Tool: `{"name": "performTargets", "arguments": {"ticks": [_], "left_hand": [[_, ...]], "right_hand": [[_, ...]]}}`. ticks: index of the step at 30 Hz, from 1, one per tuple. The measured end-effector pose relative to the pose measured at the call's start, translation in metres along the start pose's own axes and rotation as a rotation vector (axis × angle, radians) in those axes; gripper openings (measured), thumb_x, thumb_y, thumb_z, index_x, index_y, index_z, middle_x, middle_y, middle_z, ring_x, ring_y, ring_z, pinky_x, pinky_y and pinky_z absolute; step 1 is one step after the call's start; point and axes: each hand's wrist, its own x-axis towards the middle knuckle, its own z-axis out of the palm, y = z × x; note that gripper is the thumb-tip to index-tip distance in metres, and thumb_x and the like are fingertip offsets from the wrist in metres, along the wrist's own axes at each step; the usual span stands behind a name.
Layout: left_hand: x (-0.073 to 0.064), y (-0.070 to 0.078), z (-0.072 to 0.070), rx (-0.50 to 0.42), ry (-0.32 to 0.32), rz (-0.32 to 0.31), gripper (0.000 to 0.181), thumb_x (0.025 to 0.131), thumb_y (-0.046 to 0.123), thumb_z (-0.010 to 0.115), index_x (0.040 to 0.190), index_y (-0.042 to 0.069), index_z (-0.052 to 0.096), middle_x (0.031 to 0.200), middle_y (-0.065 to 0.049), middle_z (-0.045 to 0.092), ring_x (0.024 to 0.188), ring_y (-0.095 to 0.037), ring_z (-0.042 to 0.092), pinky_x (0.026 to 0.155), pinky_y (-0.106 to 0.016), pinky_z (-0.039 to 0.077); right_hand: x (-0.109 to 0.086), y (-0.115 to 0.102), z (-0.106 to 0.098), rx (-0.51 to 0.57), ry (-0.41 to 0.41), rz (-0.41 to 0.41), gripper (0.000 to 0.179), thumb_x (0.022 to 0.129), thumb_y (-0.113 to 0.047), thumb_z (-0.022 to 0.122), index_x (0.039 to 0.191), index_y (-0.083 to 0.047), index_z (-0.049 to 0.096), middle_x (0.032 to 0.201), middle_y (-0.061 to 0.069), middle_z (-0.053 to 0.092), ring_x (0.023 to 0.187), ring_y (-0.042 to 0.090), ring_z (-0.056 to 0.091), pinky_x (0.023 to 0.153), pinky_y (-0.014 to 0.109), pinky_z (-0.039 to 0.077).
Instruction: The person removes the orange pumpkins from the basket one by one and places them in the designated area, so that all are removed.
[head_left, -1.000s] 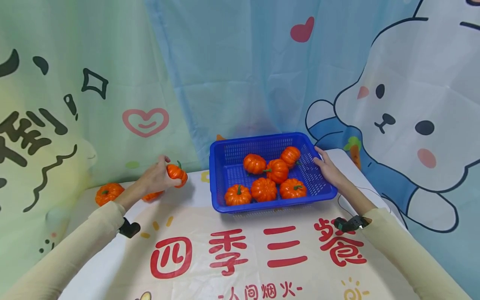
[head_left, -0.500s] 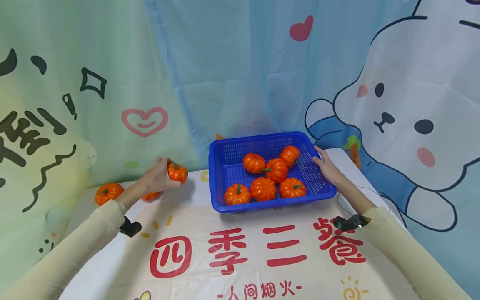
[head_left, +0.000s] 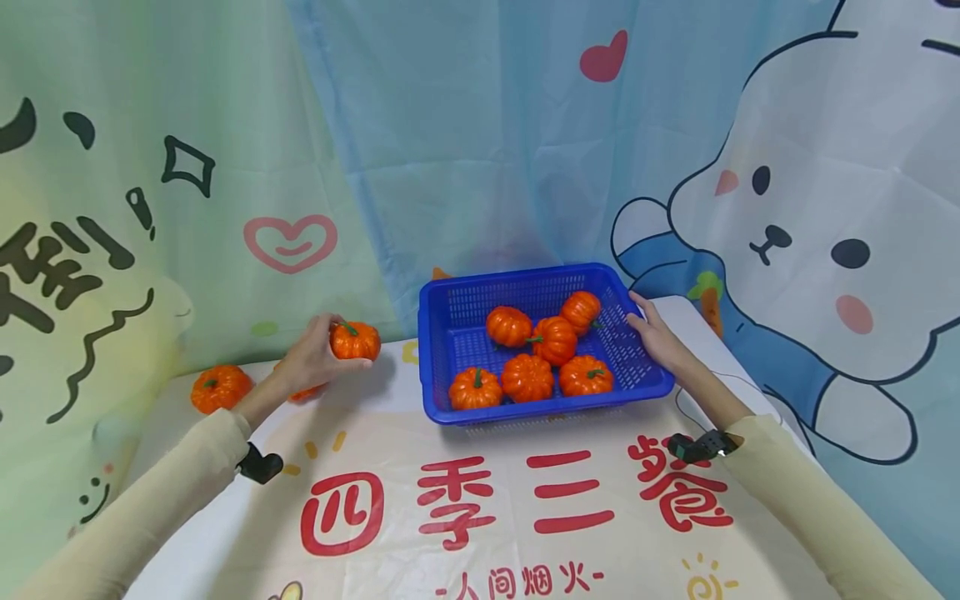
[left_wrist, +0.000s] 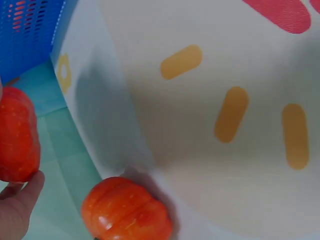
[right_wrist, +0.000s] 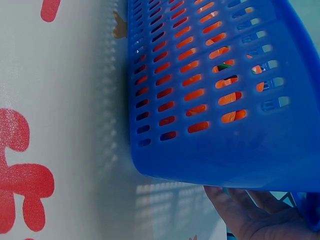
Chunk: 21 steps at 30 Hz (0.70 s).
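Pale green and blue curtain [head_left: 465,117] across the whole background, a white cartoon animal [head_left: 817,208] printed large at right. Below it, white table [head_left: 191,562] with a cream cloth [head_left: 513,500] over it, red characters along the cloth. Blue basket [head_left: 547,407], slatted walls, at the table's far side, sitting slightly askew. Long cream sleeves [head_left: 150,492] reach in from both lower corners. Right hand [head_left: 654,333] grips the basket's right end, thumb at the rim; right wrist view shows fingers passing beyond the end wall, tips partly hidden. Left hand [head_left: 318,350] has thumb and fingers curled round one orange pumpkin [head_left: 356,341], stem up, held left of the basket and apart from it. Six basket pumpkins [head_left: 528,377]: three in a row along the near side, three grouped behind. Two more to the left on the table: a far-left pumpkin [head_left: 221,388] in plain sight, and a half-hidden pumpkin [head_left: 306,393] behind the left hand and forearm. Smallest noted: a dark device [head_left: 259,463] strapped at each wrist.
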Motion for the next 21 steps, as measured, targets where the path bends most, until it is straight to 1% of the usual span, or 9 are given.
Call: {"name": "performTargets", "arguments": {"ticks": [3, 5, 7, 9, 11, 14, 17, 21], "left_hand": [[-0.003, -0.004, 0.005, 0.016, 0.004, 0.003, 0.081, 0.081, 0.038, 0.076, 0.142, 0.002, 0.036, 0.128, -0.027, 0.042, 0.109, -0.041, 0.053, 0.089, -0.053, 0.053], [-0.004, -0.007, 0.009, 0.022, 0.004, 0.005, 0.079, 0.081, 0.036, 0.075, 0.143, 0.003, 0.038, 0.127, -0.027, 0.041, 0.108, -0.041, 0.053, 0.090, -0.054, 0.053], [-0.005, -0.010, 0.014, -0.001, 0.008, 0.011, 0.075, 0.081, 0.031, 0.075, 0.141, 0.001, 0.040, 0.127, -0.028, 0.041, 0.110, -0.042, 0.051, 0.092, -0.055, 0.051], [-0.005, -0.012, 0.020, -0.033, 0.022, 0.004, 0.075, 0.080, 0.027, 0.075, 0.140, -0.001, 0.040, 0.129, -0.030, 0.040, 0.113, -0.044, 0.049, 0.095, -0.057, 0.049], [-0.005, -0.013, 0.026, -0.062, 0.036, -0.022, 0.077, 0.080, 0.026, 0.077, 0.141, -0.002, 0.039, 0.131, -0.030, 0.040, 0.115, -0.044, 0.048, 0.098, -0.058, 0.047], [-0.003, -0.014, 0.036, -0.084, 0.048, -0.095, 0.082, 0.080, 0.032, 0.078, 0.143, 0.001, 0.035, 0.134, -0.028, 0.040, 0.117, -0.043, 0.048, 0.100, -0.058, 0.046], [-0.002, -0.014, 0.045, -0.091, 0.043, -0.158, 0.086, 0.080, 0.038, 0.078, 0.145, 0.004, 0.033, 0.136, -0.026, 0.039, 0.118, -0.042, 0.047, 0.102, -0.057, 0.045], [-0.003, -0.015, 0.056, -0.062, 0.011, -0.185, 0.089, 0.079, 0.039, 0.079, 0.144, 0.004, 0.030, 0.134, -0.027, 0.038, 0.118, -0.044, 0.049, 0.102, -0.059, 0.044]], "right_hand": [[0.002, 0.005, 0.000, -0.012, 0.006, -0.010, 0.062, 0.106, -0.040, 0.020, 0.156, -0.020, -0.012, 0.162, 0.021, -0.007, 0.145, 0.051, 0.014, 0.114, 0.070, 0.011], [0.002, 0.005, 0.000, -0.015, 0.008, -0.013, 0.063, 0.106, -0.041, 0.020, 0.156, -0.020, -0.012, 0.162, 0.021, -0.008, 0.145, 0.051, 0.014, 0.114, 0.070, 0.011], [0.002, 0.006, 0.000, -0.016, 0.010, -0.011, 0.063, 0.106, -0.041, 0.020, 0.156, -0.020, -0.012, 0.163, 0.020, -0.008, 0.145, 0.051, 0.013, 0.114, 0.070, 0.010], [0.002, 0.005, 0.000, -0.012, 0.009, -0.010, 0.062, 0.106, -0.040, 0.020, 0.156, -0.020, -0.012, 0.162, 0.021, -0.008, 0.145, 0.051, 0.013, 0.115, 0.069, 0.010], [0.002, 0.005, 0.000, -0.008, 0.008, -0.005, 0.062, 0.106, -0.039, 0.020, 0.156, -0.020, -0.012, 0.162, 0.021, -0.009, 0.145, 0.051, 0.012, 0.115, 0.069, 0.010], [0.001, 0.002, -0.001, -0.001, 0.004, 0.001, 0.061, 0.107, -0.036, 0.020, 0.156, -0.019, -0.012, 0.162, 0.022, -0.009, 0.145, 0.052, 0.011, 0.115, 0.069, 0.009], [-0.004, -0.006, 0.000, 0.013, -0.001, 0.014, 0.060, 0.107, -0.031, 0.021, 0.156, -0.017, -0.012, 0.161, 0.024, -0.007, 0.144, 0.053, 0.012, 0.115, 0.070, 0.008], [-0.015, -0.023, 0.002, 0.030, -0.004, 0.027, 0.060, 0.107, -0.023, 0.021, 0.155, -0.013, -0.011, 0.160, 0.028, -0.006, 0.144, 0.054, 0.012, 0.116, 0.068, 0.008]]}}
